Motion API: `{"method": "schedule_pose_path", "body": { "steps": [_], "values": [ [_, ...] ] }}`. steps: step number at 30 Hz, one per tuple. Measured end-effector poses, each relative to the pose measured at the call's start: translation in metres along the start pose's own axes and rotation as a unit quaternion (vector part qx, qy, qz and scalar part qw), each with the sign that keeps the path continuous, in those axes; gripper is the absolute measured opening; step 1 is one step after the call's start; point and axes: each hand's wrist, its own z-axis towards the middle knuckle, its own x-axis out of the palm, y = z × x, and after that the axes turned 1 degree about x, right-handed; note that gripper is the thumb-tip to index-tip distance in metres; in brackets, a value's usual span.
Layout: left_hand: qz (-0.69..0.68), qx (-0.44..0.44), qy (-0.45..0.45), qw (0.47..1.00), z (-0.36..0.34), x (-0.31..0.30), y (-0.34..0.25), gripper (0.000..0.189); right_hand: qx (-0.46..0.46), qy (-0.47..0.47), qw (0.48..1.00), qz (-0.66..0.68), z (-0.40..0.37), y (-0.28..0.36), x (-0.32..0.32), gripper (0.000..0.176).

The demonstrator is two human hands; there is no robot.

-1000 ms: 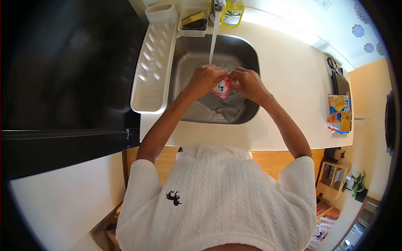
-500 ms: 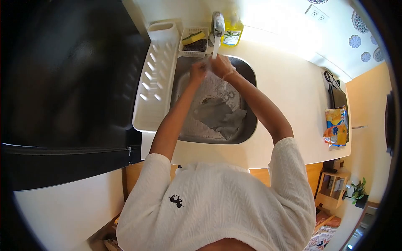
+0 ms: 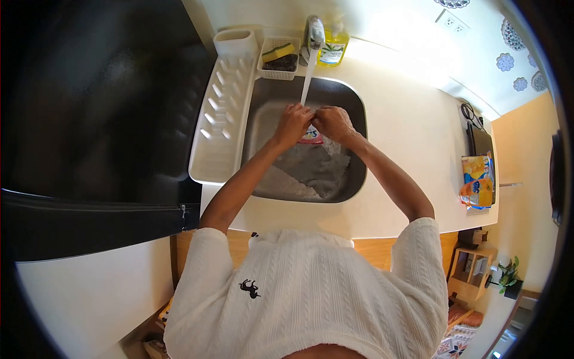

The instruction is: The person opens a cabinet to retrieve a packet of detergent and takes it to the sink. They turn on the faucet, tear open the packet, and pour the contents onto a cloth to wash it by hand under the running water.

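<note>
Your left hand (image 3: pixel 293 125) grasped the top of the printed packet (image 3: pixel 311 137), apparently to steady it; the packet hung over the sink (image 3: pixel 356 110), near the running water (image 3: pixel 307 87), while your right hand (image 3: pixel 333 124) clasped its other side, probably keeping it spread.

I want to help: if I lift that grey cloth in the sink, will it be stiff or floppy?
Probably floppy: the grey cloth lies spread with uneven edges. Perhaps heavy with water too, since the tap runs into its sink.
</note>
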Motion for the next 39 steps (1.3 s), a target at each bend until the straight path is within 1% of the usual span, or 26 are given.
{"method": "schedule_pose_path", "body": {
  "steps": [2, 3, 5, 7, 8, 9, 12, 14, 15, 16, 17, 18, 21, 24, 27, 30, 32, 34, 35, 36, 37, 38, 39],
  "values": [
    [-0.032, -0.017, -0.025, 0.999, 0.001, -0.002, -0.007, 0.014, 0.045, -0.079, 0.994, 0.060, -0.006, 0.005, 0.000, 0.020],
    [-0.048, -0.027, -0.037, 0.998, 0.002, -0.004, -0.011, 0.014, 0.107, -0.085, 0.985, 0.106, -0.008, 0.007, -0.001, 0.020],
    [-0.055, -0.011, -0.068, 0.996, 0.005, -0.007, -0.018, 0.013, 0.227, -0.093, 0.950, 0.195, -0.012, 0.012, -0.003, 0.021],
    [-0.041, 0.015, -0.085, 0.995, 0.004, -0.007, -0.021, 0.012, 0.287, -0.079, 0.882, 0.365, -0.017, 0.003, 0.007, 0.021],
    [-0.025, 0.037, -0.086, 0.995, 0.004, -0.008, -0.021, 0.012, 0.314, -0.072, 0.835, 0.446, -0.019, -0.002, 0.011, 0.020],
    [-0.009, 0.060, -0.086, 0.994, 0.004, -0.007, -0.020, 0.011, 0.306, -0.052, 0.827, 0.469, -0.023, -0.004, 0.012, 0.019],
    [0.001, 0.010, -0.068, 0.998, -0.006, 0.001, -0.019, 0.010, 0.284, 0.009, 0.796, 0.535, -0.040, -0.010, 0.013, 0.016],
    [-0.052, -0.050, -0.054, 0.996, -0.006, -0.001, -0.015, 0.011, 0.266, 0.047, 0.770, 0.578, -0.041, -0.012, 0.014, 0.016],
    [-0.080, -0.086, -0.043, 0.992, -0.011, -0.004, -0.017, 0.012, 0.198, -0.005, 0.838, 0.508, -0.043, -0.007, 0.013, 0.016],
    [-0.087, -0.082, -0.034, 0.992, -0.014, -0.006, -0.018, 0.013, 0.126, -0.057, 0.892, 0.430, -0.043, -0.004, 0.010, 0.015],
    [-0.094, -0.075, -0.027, 0.992, -0.012, -0.008, -0.017, 0.013, 0.050, -0.111, 0.931, 0.343, -0.041, -0.003, 0.004, 0.014],
    [-0.102, -0.066, -0.022, 0.992, -0.008, -0.010, -0.016, 0.014, 0.039, -0.070, 0.951, 0.299, -0.041, 0.009, -0.017, 0.013],
    [-0.128, -0.097, -0.017, 0.987, -0.004, -0.022, -0.022, 0.015, 0.033, -0.043, 0.969, 0.242, -0.040, 0.024, -0.045, 0.012],
    [-0.114, -0.091, -0.062, 0.987, 0.006, -0.044, -0.039, 0.014, 0.101, -0.030, 0.957, 0.271, -0.043, 0.040, -0.061, 0.010],
    [-0.118, -0.061, -0.082, 0.988, 0.019, -0.069, -0.053, 0.010, 0.042, -0.151, 0.926, 0.342, -0.048, 0.054, -0.072, 0.008],
    [-0.112, 0.003, -0.123, 0.986, 0.027, -0.098, -0.067, 0.008, -0.042, -0.217, 0.950, 0.221, -0.059, 0.084, -0.114, 0.008],
    [-0.127, 0.020, -0.134, 0.983, 0.032, -0.128, -0.095, 0.010, -0.080, -0.253, 0.944, 0.198, -0.073, 0.096, -0.133, 0.009],
    [-0.131, 0.054, -0.152, 0.978, 0.030, -0.151, -0.119, 0.015, -0.161, -0.261, 0.934, 0.181, -0.080, 0.108, -0.152, 0.012],
    [-0.094, 0.074, -0.143, 0.982, 0.030, -0.163, -0.125, 0.018, -0.173, -0.262, 0.934, 0.169, -0.083, 0.116, -0.161, 0.016],
    [-0.056, 0.095, -0.136, 0.985, 0.030, -0.175, -0.131, 0.021, -0.226, -0.235, 0.934, 0.145, -0.089, 0.116, -0.169, 0.022],
    [-0.032, 0.101, -0.135, 0.985, 0.031, -0.185, -0.138, 0.024, -0.196, -0.257, 0.918, 0.230, -0.087, 0.130, -0.172, 0.022],
    [-0.014, 0.130, -0.140, 0.981, 0.038, -0.196, -0.141, 0.024, -0.265, -0.262, 0.887, 0.272, -0.085, 0.128, -0.173, 0.021],
    [-0.018, 0.134, -0.151, 0.979, 0.042, -0.204, -0.147, 0.023, -0.270, -0.265, 0.887, 0.265, -0.085, 0.133, -0.177, 0.020]
  ]
}}
